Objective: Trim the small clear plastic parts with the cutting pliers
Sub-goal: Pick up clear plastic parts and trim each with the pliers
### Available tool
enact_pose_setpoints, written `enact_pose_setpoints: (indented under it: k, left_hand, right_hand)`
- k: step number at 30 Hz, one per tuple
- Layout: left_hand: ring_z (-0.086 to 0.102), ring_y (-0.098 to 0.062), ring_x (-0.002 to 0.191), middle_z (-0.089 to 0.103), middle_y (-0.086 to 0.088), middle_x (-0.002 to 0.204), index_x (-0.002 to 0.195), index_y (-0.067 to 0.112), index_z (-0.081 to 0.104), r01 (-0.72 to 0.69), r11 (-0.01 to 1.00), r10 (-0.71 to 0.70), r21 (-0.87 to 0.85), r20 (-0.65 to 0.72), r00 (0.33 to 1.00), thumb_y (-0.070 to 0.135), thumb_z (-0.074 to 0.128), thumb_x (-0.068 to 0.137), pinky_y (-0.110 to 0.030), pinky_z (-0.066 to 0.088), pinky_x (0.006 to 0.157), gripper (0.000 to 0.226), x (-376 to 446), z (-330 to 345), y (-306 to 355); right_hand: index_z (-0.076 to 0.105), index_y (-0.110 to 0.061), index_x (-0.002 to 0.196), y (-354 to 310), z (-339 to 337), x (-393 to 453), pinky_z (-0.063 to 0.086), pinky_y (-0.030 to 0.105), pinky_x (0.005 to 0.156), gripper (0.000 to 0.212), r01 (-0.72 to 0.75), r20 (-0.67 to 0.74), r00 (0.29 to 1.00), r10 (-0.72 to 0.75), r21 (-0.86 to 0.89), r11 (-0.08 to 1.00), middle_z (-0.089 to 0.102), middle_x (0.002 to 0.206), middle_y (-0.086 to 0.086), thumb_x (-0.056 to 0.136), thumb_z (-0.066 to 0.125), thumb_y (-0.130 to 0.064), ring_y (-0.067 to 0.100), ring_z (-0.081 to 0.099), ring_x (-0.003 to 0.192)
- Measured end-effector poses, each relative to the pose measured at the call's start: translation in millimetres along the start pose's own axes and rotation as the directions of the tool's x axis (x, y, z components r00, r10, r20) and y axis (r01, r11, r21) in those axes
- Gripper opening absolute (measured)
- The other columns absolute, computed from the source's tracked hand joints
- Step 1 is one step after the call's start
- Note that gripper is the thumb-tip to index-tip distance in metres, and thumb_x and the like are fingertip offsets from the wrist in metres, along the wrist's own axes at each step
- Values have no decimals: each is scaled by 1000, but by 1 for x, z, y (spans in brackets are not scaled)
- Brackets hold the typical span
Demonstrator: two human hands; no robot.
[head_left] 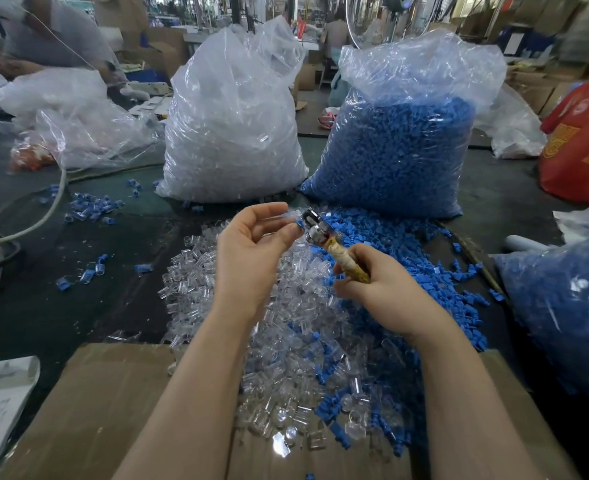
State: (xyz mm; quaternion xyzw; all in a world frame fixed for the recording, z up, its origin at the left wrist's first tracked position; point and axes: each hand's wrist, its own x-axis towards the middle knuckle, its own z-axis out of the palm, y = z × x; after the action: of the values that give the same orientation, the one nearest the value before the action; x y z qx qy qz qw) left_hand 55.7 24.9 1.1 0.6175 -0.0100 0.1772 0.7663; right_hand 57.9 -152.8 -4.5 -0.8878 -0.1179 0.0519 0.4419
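Where the left hand pinches between thumb and fingertips, there's a small clear plastic part w/ a blue bit at its end, held up right against the metal head of the pliers. Part is glassy and see-through, blurred, so its exact shape can't be told. Right hand is curled tight round the pliers' handles, which look wrapped in pale yellowish tape; the head is shiny steel. Whether the blades are closed on the part can't be told.

Under both hands lies a loose heap of clear parts, short tube-like pieces w/ rounded ends, glinting. To the right, touching it and partly mixed in, a heap of matte blue parts, small and chunky. The heaps spill onto a flat brown cardboard sheet at the near edge, on a dark table.

Behind stand two crinkly transparent bags: a bag of clear parts at left, a bag of blue parts at right.
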Motion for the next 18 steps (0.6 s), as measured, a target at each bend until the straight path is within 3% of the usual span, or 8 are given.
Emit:
enact_pose_setpoints:
  k: [7,18]
  left_hand:
    - [72,-8,81,77,-1,85,104,11,68,19,1000,-19,-22,6,1000,-4,73,81,-17,54,69,27,0,0,1]
    - [71,-7,78,77,0,81,105,9,68,57,997,-56,-56,23,998,-2,73,81,-18,55,70,27,-1,-2,2]
  right_hand:
    - [44,-28,85,-1,0,-1,36,33,58,23,24,-1,1000,-25,-102,995,49,74,-2,89,67,-21,15,44,60]
    - [42,-26,73,-6,7,-3,33,33,52,23,36,-100,993,-58,-208,977,47,63,-3,78,53,-6,18,40,55]
